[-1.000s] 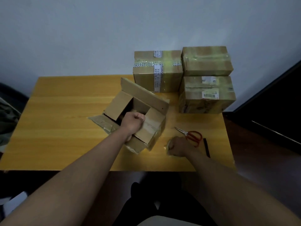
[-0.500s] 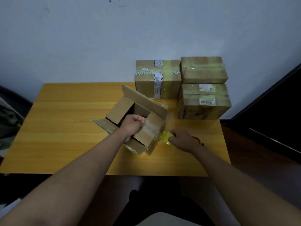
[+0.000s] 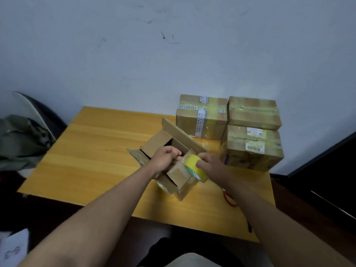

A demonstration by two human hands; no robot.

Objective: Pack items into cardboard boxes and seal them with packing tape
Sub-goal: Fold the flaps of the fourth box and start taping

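Note:
An open cardboard box (image 3: 178,140) lies tilted in the middle of the wooden table (image 3: 92,151), its flaps spread. My left hand (image 3: 164,158) is curled over the box's near edge, by the opening. My right hand (image 3: 209,163) grips a yellow roll of packing tape (image 3: 193,163) and holds it against the box's right flap. What is inside the box is hidden in shadow.
Three sealed, taped cardboard boxes (image 3: 201,117) (image 3: 253,112) (image 3: 251,148) stand at the back right against the wall, two of them stacked. Red-handled scissors (image 3: 229,198) lie partly hidden under my right forearm. A chair with green cloth (image 3: 21,135) stands at the left.
My right hand picked up the tape roll from the table near the scissors and brought it up to the box's right flap. My left hand stayed on the box.

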